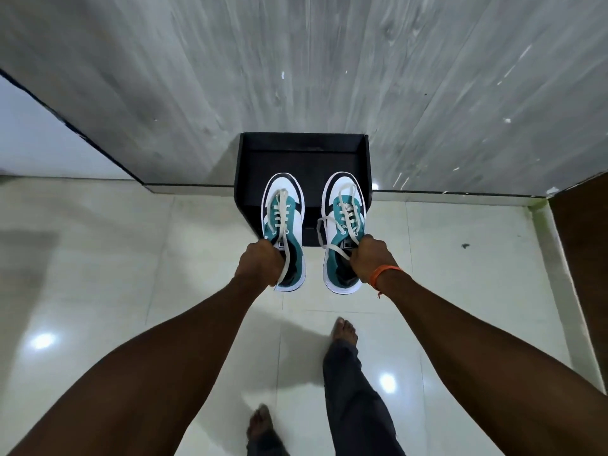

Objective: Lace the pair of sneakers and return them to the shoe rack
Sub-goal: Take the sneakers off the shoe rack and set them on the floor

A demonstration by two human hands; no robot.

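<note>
Left hand (260, 258) closed on left sneaker (285, 232) at collar | right hand (371, 258) closed on right sneaker (343, 232) | laces (320, 232) dangle loose: tuck in before setting down | rack (304, 153) just beyond hands, top bare: lower level, toes forward | wall (329, 60) behind limits reach

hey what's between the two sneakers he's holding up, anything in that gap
Nothing is held there. In the head view, the gap between the left sneaker and right sneaker shows only the black shoe rack and pale floor tile behind; a loose lace loop hangs into it.
</note>
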